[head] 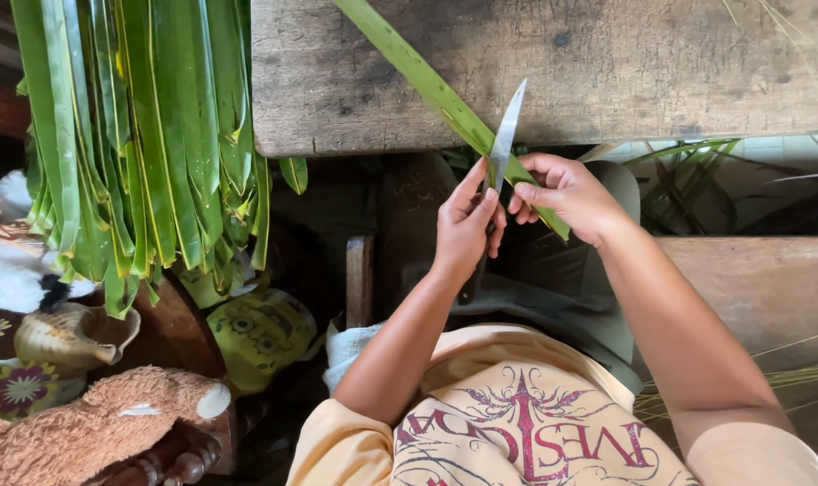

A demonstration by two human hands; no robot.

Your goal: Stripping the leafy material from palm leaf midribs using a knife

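A weathered wooden worktop (607, 63) spans the top of the view, with a thick bundle of long green leaves (143, 135) hanging over its left end. One long green leaf strip (427, 81) runs diagonally across the plank down to the hands. The left hand (467, 225) has its fingers clamped on a knife (505, 135), blade pointing up against the strip. The right hand (566, 193) pinches the strip just beside the blade. A woven basket (71, 337) sits lower left.
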